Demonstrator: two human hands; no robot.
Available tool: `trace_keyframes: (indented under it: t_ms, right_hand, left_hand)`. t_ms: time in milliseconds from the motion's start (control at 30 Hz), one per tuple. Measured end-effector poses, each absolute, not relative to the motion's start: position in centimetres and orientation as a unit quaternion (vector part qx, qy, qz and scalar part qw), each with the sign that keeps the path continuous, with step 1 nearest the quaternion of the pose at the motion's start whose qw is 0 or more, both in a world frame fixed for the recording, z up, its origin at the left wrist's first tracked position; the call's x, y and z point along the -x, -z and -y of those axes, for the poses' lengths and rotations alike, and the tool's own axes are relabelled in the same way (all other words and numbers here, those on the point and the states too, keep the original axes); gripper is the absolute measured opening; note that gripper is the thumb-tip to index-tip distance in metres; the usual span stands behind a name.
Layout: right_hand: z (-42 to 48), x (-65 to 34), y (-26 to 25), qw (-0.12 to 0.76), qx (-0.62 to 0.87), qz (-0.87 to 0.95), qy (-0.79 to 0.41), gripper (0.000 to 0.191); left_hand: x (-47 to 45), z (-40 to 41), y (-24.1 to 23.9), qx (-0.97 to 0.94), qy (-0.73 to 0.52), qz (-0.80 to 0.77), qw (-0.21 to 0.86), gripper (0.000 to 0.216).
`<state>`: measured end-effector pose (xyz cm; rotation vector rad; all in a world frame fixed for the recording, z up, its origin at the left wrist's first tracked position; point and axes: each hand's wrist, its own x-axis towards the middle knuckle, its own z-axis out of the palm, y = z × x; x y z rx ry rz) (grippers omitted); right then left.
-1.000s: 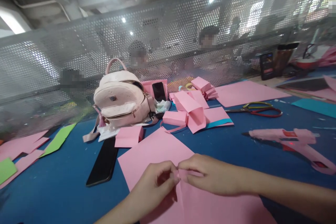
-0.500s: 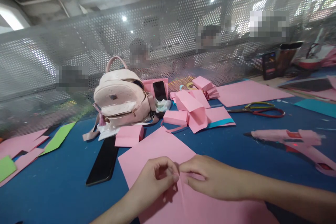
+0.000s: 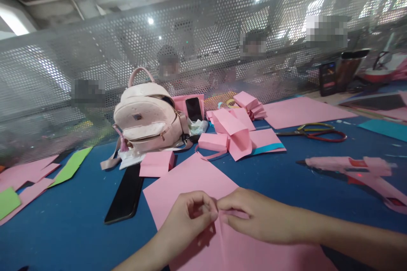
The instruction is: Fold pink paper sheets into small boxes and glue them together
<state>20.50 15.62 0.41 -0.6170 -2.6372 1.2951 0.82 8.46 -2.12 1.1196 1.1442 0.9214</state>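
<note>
A large sheet of pink paper (image 3: 193, 178) lies on the blue table in front of me, with a crease running down its middle. My left hand (image 3: 192, 216) is closed, thumb and fingers pinching the paper at the crease. Right beside it, my right hand (image 3: 248, 214) pinches the same crease, fingertips nearly touching those of the left. The raised fold between them is partly hidden by the fingers. Beyond the sheet's upper left edge rests a small folded pink paper box (image 3: 155, 164), overlapping a black phone (image 3: 124, 194).
A pink glue gun (image 3: 352, 169) and scissors (image 3: 313, 132) lie to the right. Folded pink paper pieces (image 3: 237, 135) are heaped beyond the sheet. A pale pink backpack (image 3: 146, 114) stands before a perforated metal screen (image 3: 197, 29). Green paper (image 3: 71, 167) lies left.
Almost nothing differs. Both hands keep their pinch on the paper's crease, and the view has shifted very slightly.
</note>
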Motion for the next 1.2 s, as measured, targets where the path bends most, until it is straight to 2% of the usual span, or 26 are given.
trace_keyframes:
  t_ms: [267, 433, 1033, 1200]
  right_hand:
    - [-15.7, -20.0, -0.5, 0.086, 0.179, 0.806, -0.558, 0.021]
    - [-15.6, -19.8, -0.7, 0.097, 0.180, 0.774, -0.599, 0.025]
    - [-16.0, -19.8, -0.3, 0.096, 0.178, 0.761, -0.617, 0.039]
    - [-16.1, -19.8, -0.4, 0.092, 0.171, 0.764, -0.615, 0.037]
  left_hand:
    - [-1.0, -8.0, 1.6, -0.509, -0.427, -0.488, 0.566, 0.019]
    - [-1.1, -7.9, 1.4, -0.507, -0.432, -0.495, 0.557, 0.024]
    - [-1.3, -7.6, 2.1, -0.480, -0.462, -0.492, 0.560, 0.027]
    - [-1.3, -7.7, 2.9, -0.448, -0.460, -0.450, 0.620, 0.029]
